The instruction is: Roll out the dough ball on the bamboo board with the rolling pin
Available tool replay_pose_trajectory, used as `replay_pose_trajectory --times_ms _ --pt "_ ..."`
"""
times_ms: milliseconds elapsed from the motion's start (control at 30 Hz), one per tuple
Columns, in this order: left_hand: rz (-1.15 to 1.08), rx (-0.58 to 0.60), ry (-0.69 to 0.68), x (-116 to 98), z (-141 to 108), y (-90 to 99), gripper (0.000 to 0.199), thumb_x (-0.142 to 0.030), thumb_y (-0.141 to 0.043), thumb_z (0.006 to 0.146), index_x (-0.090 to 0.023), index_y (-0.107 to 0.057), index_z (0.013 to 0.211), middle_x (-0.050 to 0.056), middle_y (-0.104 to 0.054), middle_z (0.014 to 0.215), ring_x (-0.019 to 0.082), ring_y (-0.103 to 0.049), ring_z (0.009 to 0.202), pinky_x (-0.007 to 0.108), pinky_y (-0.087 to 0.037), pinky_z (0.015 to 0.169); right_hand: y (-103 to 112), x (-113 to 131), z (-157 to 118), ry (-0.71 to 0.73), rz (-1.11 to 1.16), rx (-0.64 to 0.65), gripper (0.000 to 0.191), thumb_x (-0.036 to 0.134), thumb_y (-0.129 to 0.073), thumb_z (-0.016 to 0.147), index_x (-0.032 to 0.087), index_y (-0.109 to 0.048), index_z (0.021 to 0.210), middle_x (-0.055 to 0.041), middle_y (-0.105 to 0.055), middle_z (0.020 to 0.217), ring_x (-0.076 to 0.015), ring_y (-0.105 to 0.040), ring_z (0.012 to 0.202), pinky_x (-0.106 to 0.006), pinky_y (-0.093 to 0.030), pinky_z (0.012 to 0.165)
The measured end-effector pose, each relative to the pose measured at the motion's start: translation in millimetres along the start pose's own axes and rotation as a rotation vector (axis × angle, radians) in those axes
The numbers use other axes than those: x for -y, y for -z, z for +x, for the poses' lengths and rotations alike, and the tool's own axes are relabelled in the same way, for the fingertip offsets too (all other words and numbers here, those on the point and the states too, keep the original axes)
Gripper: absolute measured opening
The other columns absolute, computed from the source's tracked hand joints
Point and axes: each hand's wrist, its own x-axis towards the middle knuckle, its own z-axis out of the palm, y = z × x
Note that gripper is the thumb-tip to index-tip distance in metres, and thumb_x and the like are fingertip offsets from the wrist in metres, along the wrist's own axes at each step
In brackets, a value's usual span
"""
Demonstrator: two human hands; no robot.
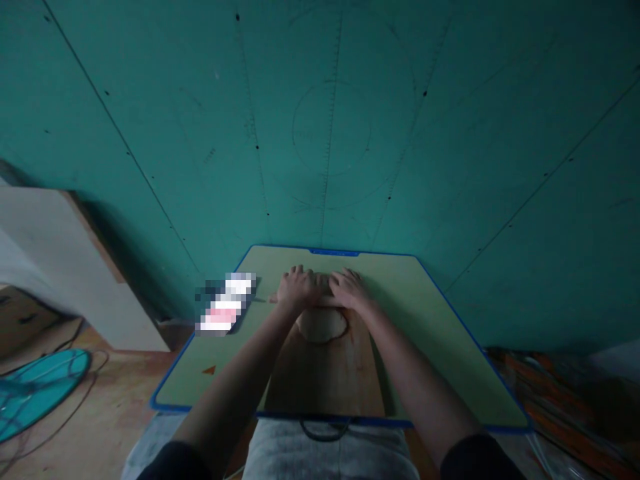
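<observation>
A wooden cutting board (325, 387) lies on the pale table, reaching its front edge. On it rests a flattened, pale piece of dough (321, 327). A rolling pin (329, 302) lies crosswise at the dough's far edge, and its left handle sticks out past my left hand (300, 288). That hand is closed over the pin's left part, fingers pointing away from me. My right hand (349, 288) covers the right part the same way. The pin's right end is hidden beneath it.
A blue-rimmed folding table (450, 373) stands against a green wall (320, 133) marked with drawn lines. At its left lies a lit, pixelated object (227, 303), with a small orange triangle (209, 370) nearer me. A white panel (90, 267) leans at the left.
</observation>
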Motion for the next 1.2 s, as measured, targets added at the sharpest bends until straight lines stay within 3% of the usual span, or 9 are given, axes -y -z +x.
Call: replay_pose_trajectory --times_ms 167,400,500,600,700,800,1000,1200 --pt "-0.018 -0.014 -0.001 -2.7 -19.3 3.8 0.038 -0.041 -0.039 0.098 -0.018 -0.067 0.11 0.015 -0.065 0.116 0.03 -0.057 0.112 0.042 -0.044 0.091 -2.5 5.7 -25.7 -0.005 -0.031 -0.071 0.05 0.039 -0.038 0.099 0.017 -0.051 0.142 -0.0175 -0.043 0.152 -0.0301 -0.041 0.138 -0.047 -0.025 0.113" --pt "0.001 -0.081 -0.093 -5.3 -72.2 4.3 0.034 -0.032 -0.038 0.099 -0.019 -0.069 0.103 0.014 -0.065 0.125 0.033 -0.055 0.119 0.049 -0.043 0.094 -13.6 16.7 -91.2 0.14 -0.052 -0.209 0.054 0.045 -0.034 0.101 0.015 -0.051 0.143 -0.0156 -0.05 0.147 -0.0291 -0.044 0.136 -0.047 -0.028 0.115" --pt "0.009 -0.198 -0.153 -2.1 -102.7 -6.0 0.037 -0.034 -0.04 0.098 -0.015 -0.063 0.12 0.016 -0.062 0.131 0.034 -0.055 0.12 0.052 -0.041 0.099 -23.6 19.9 -122.7 0.192 -0.038 -0.275 0.052 0.039 -0.042 0.099 0.015 -0.048 0.145 -0.0139 -0.052 0.146 -0.0297 -0.045 0.133 -0.048 -0.028 0.115" --pt "0.036 -0.312 -0.222 1.2 -132.9 -19.3 0.051 -0.043 -0.044 0.096 -0.008 -0.054 0.133 0.019 -0.062 0.131 0.036 -0.053 0.122 0.055 -0.035 0.107 -34.9 20.9 -150.4 0.237 -0.024 -0.339 0.055 0.035 -0.048 0.096 0.017 -0.043 0.148 -0.0133 -0.049 0.149 -0.0301 -0.041 0.136 -0.05 -0.027 0.116" --pt "0.049 -0.316 -0.287 3.7 -146.6 -25.3 0.061 -0.048 -0.047 0.094 -0.004 -0.049 0.136 0.021 -0.059 0.135 0.037 -0.051 0.125 0.055 -0.031 0.111 -40.1 19.4 -162.7 0.277 -0.02 -0.343 0.056 0.03 -0.048 0.095 0.018 -0.04 0.15 -0.0121 -0.044 0.153 -0.0292 -0.034 0.142 -0.051 -0.023 0.117" --pt "0.042 -0.254 -0.291 4.5 -136.3 -20.6 0.061 -0.049 -0.045 0.096 -0.005 -0.05 0.137 0.021 -0.058 0.137 0.036 -0.05 0.127 0.055 -0.032 0.11 -35.8 16.4 -154.3 0.265 -0.019 -0.306 0.055 0.029 -0.044 0.097 0.018 -0.039 0.15 -0.0105 -0.042 0.154 -0.028 -0.033 0.143 -0.05 -0.021 0.119" --pt "0.007 -0.027 -0.21 1.3 -86.3 -0.6 0.053 -0.048 -0.035 0.1 -0.013 -0.055 0.134 0.018 -0.057 0.14 0.035 -0.05 0.129 0.051 -0.038 0.106 -12.6 11.6 -106.2 0.21 -0.041 -0.164 0.051 0.032 -0.033 0.101 0.017 -0.044 0.148 -0.0126 -0.042 0.154 -0.0263 -0.035 0.143 -0.047 -0.018 0.12" --pt "0.004 0.037 -0.139 0.5 -41.0 2.2 0.043 -0.042 -0.036 0.1 -0.02 -0.058 0.129 0.015 -0.054 0.143 0.033 -0.042 0.138 0.05 -0.035 0.107 -7.0 6.3 -53.2 0.091 -0.07 -0.101 0.052 0.041 -0.03 0.102 0.021 -0.046 0.147 -0.0135 -0.039 0.155 -0.0279 -0.034 0.144 -0.049 -0.016 0.119"
